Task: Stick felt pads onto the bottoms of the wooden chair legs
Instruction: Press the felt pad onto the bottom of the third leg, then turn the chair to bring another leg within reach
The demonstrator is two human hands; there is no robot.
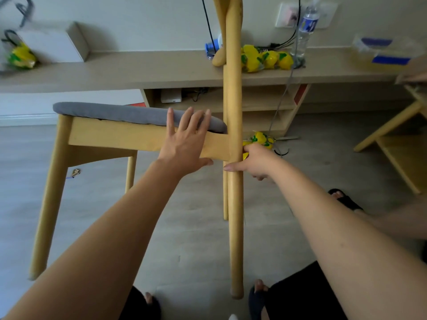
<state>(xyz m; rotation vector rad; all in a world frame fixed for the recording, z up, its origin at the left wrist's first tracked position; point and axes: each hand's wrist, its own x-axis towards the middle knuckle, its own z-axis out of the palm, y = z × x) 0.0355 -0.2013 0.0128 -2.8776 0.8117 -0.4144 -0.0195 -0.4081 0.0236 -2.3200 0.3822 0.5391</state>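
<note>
Fingers (188, 120) of my left hand (184, 146) are straight and spread, laid flat against the side of the wooden chair (104, 137): the tips reach onto the edge of the grey cushion (115, 112), the palm covers the seat rail (138, 140), and the thumb hooks under the rail's lower edge. Nothing is gripped there; the hand only presses. Just to the right of those fingers, my right hand (256, 161) is clenched around the rear leg (234, 100), with the thumb (231, 167) lying across its near face and the other fingers curled out of sight behind it, right where the rail joins the post. The chair stands seat-up on the floor (184, 239), side-on to me. From my right fingers the rear leg runs down to a rounded foot (236, 294) between my feet and up past the top of the view, with the second rear leg (225, 204) just behind it. Well to the left of my left fingers, a front leg (49, 192) slants down to the floor. I cannot tell whether any foot carries a pad. Beyond my fingers, the bench (138, 70) holds yellow packets (265, 58) and a water bottle (305, 26).
</note>
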